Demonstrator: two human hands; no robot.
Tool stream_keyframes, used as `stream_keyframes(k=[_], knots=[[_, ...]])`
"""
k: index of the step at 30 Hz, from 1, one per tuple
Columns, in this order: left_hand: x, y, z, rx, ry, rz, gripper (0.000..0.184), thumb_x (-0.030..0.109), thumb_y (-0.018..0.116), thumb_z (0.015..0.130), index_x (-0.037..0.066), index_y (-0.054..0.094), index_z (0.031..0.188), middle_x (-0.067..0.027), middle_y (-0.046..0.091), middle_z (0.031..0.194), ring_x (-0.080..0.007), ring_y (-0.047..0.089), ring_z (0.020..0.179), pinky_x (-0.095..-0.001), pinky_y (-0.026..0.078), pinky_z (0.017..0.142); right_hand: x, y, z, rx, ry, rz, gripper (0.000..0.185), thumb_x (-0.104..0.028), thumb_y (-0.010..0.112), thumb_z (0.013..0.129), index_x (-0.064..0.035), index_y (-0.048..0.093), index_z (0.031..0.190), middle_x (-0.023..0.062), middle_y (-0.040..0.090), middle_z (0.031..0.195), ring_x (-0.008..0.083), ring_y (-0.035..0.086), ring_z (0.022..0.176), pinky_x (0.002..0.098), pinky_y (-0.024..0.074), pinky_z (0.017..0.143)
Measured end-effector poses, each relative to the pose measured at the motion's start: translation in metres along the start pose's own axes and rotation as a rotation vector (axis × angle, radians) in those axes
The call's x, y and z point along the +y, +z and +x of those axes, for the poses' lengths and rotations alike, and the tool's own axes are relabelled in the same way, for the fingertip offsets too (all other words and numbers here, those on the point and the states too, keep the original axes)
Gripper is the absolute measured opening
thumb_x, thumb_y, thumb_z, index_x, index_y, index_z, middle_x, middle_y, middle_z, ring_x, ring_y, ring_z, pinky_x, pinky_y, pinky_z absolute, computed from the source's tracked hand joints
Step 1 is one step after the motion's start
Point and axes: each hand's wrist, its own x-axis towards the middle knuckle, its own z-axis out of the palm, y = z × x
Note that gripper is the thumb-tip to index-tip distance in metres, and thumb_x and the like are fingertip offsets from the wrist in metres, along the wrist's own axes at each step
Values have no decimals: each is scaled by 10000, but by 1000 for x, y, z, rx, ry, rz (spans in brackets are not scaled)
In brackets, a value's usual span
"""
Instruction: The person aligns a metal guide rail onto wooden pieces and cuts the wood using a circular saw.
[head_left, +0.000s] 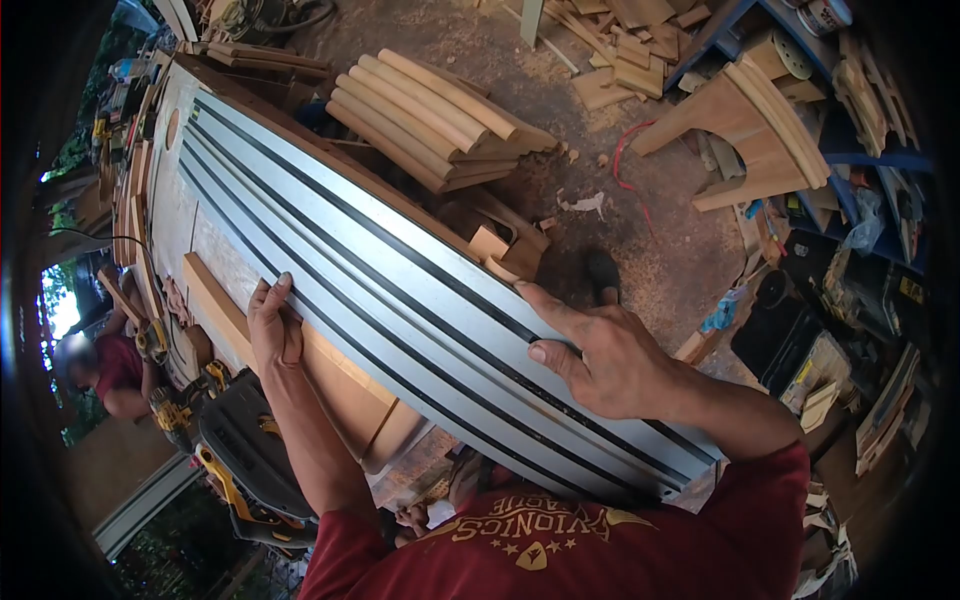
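Observation:
A long silver guide rail (415,300) with black strips runs diagonally across the view, over the workbench and close to my chest. My left hand (273,325) grips its near edge, thumb on top and the other fingers curled at the side. At the far edge is my right hand (610,355), its thumb pressed on the top face and its index finger stretched along the edge; the remaining fingers are hidden. Under the rail, beside my left forearm, lies a pale wooden board (345,375).
Shaped wooden pieces (430,110) are stacked beyond the rail. A curved wooden frame (745,130) stands at the right, near blue shelving (730,40). A cordless drill (175,415) and a black case (250,450) lie at left. Another person (115,365) is at far left.

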Motion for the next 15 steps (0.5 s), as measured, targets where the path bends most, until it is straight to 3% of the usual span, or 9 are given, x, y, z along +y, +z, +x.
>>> stream_keyframes(k=[1,4,10,13,15], knots=[[0,-1,0,-9,3,-5,359,69,654,948,-76,577,1268,-139,687,1190,-220,669,1085,-357,515,996,1,0,0,4,-4,8,593,-236,560,1036,131,386,1468,395,633,1145,469,699,984,468,570,853],[-2,-2,1,-23,13,-21,366,68,652,948,-81,572,1273,-146,683,1200,-224,669,1086,-360,516,994,13,9,0,91,-72,15,577,-228,571,1018,36,407,1505,322,692,885,448,714,831,492,556,791],[-5,-6,4,-24,22,-15,374,66,641,952,-91,559,1282,-163,677,1205,-238,674,1081,-366,523,997,14,7,2,98,-36,124,519,-212,594,1005,38,491,1449,333,687,1040,435,713,954,461,554,870],[-4,-3,4,-17,21,-2,381,66,633,956,-103,548,1287,-171,679,1196,-245,678,1081,-364,532,997,12,2,2,48,-58,122,520,-186,548,1042,131,433,1438,339,616,1280,380,637,1209,396,500,1043],[-3,-2,3,-14,29,-10,387,65,627,958,-110,539,1292,-176,680,1190,-248,682,1080,-362,540,992,17,7,2,111,-94,142,516,-195,576,1016,81,472,1439,326,629,1253,402,658,1148,416,522,990]])
